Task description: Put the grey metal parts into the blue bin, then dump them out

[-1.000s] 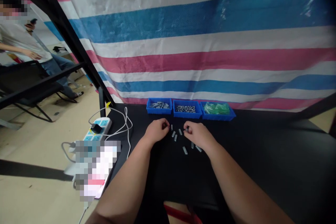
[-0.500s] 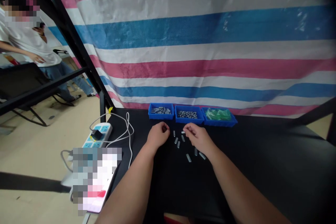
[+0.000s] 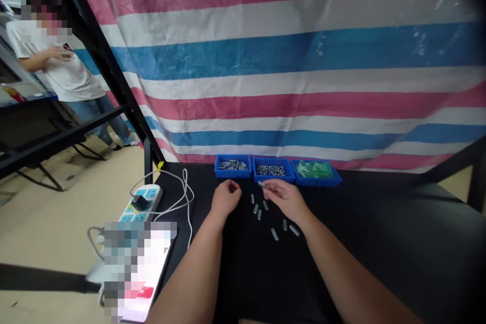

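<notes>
My left hand [image 3: 225, 197] rests on the black table [image 3: 379, 243] with its fingers curled in; what it holds, if anything, is hidden. My right hand [image 3: 283, 196] is raised slightly and pinches a small grey metal piece [image 3: 261, 183] at its fingertips, just in front of the middle blue bin [image 3: 272, 169]. Several small grey metal pieces [image 3: 259, 208] lie loose on the table between and below my hands, with more metal pieces [image 3: 284, 228] near my right wrist.
Three blue bins stand in a row at the table's back: the left bin [image 3: 233, 165] holds grey parts, the right bin [image 3: 316, 171] green ones. A power strip [image 3: 142, 199] with white cables [image 3: 181, 197] lies at left. A striped tarp [image 3: 288, 61] hangs behind. A person [image 3: 64, 71] stands far left.
My right hand has lifted a small metal piece off the table toward the middle bin. The view has tilted up a little. The person at left raised their hands.
</notes>
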The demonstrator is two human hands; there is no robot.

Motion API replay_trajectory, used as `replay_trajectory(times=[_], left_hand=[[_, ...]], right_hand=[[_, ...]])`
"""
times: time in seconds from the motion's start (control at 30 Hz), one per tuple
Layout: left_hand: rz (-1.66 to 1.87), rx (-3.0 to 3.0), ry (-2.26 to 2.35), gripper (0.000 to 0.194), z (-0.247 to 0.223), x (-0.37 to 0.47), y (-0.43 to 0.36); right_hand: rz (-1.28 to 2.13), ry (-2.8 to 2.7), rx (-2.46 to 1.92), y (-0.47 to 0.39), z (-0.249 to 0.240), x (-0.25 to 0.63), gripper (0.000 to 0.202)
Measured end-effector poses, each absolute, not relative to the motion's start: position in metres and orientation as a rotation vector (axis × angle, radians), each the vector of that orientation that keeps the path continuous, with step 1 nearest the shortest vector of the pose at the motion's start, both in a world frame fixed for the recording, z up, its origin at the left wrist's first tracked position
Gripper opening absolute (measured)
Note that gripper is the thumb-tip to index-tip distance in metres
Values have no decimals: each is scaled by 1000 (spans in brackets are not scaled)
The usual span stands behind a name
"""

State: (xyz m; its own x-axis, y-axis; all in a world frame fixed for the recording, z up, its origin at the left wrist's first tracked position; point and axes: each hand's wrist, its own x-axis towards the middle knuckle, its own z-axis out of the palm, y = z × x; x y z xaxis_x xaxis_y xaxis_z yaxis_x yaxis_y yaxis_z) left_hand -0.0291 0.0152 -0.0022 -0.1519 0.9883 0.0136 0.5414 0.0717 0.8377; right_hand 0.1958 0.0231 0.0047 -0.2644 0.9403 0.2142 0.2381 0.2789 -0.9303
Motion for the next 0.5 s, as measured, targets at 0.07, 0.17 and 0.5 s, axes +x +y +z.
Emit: replay_trajectory(times=[0.07,0.17,0.5], left_hand=[[979,1518,1745,6,-4,-30,16],[979,1526,1719,7,-6,-30,18],[857,1792,1604,13,3,-25,8]], right_hand=[[1090,-1557,-933,24,4,190,54],[1096,-1598,-910,22,3,191,56],[644,-2320,-1332,13,7,211,28]])
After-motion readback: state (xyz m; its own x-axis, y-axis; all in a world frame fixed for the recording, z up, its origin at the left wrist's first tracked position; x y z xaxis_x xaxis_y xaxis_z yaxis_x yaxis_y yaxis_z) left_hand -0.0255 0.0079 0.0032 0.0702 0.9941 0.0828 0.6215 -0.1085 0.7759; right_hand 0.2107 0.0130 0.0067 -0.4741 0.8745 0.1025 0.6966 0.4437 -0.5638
